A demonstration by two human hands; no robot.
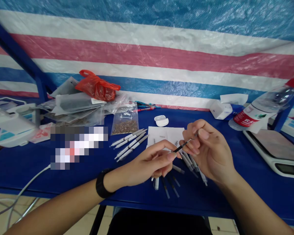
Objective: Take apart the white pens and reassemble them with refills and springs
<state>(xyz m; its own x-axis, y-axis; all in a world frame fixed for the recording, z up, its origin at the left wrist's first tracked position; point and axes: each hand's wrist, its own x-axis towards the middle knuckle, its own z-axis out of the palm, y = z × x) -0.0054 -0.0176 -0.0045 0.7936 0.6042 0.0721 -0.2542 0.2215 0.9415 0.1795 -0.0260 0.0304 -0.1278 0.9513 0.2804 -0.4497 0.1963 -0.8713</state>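
My left hand and my right hand meet above the blue table. Both pinch a thin dark pen refill between thumb and fingers, the left at its lower end, the right at its upper end. My right hand also holds several grey pen parts bundled in its palm. More loose pen parts lie on the table under my hands. A row of assembled white pens lies to the left, beside a white sheet of paper.
A clear bag of small springs, a red plastic bag on a pile of packets, and a white earbud case sit further back. A water bottle and a scale stand at the right. A white device and cable are at the left.
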